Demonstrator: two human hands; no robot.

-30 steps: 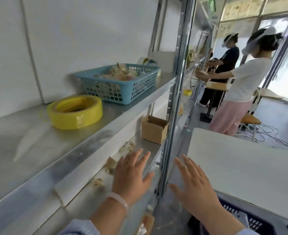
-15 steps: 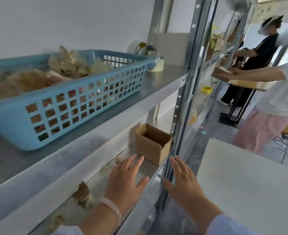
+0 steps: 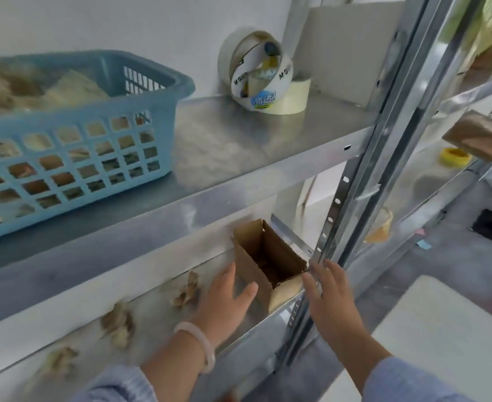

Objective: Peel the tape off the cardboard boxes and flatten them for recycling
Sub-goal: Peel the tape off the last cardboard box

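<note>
Fetching step, I judge: the small open brown cardboard box (image 3: 269, 261) sits on the lower steel shelf (image 3: 152, 323). Left hand (image 3: 224, 303) at its seven o'clock, right hand (image 3: 331, 297) at four, grips spread and empty. Next, clasp both sides.

Small brown cardboard box (image 3: 268, 265), standing upright just left of the steel upright (image 3: 336, 210), near its lower part. Open at the top, flaps raised in line with the walls, one rim wavy-cut, inside dark. Turned with a corner foremost, the near face pale in the light. Crumpled tape scraps (image 3: 185, 291), tan and wadded, strewn in a loose line farther left of the upright, level with the box's base, apart from one another and from the box.
</note>
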